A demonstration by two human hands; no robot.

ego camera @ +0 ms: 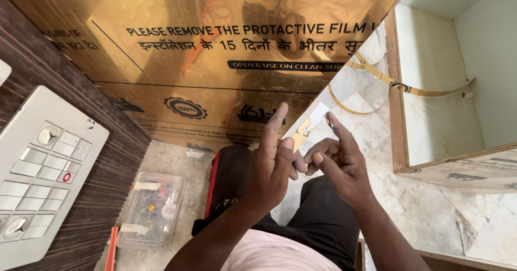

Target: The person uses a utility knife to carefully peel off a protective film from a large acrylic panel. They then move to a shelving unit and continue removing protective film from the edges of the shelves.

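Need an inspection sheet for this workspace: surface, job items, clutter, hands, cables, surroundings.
Surface: pale marble floor, dusty.
Job's things: small gold strip with white peeling film, pinched between both hands at the edge of the gold mirror-finish laminate panel.
Clutter: curled gold edge-band offcuts; clear plastic box of small parts; black bag with red trim.
Grips: left hand and right hand both on the strip.
Cables: nothing seen.
Surroundings: grey switch plate on dark ribbed wall panel; open white-lined cabinet.
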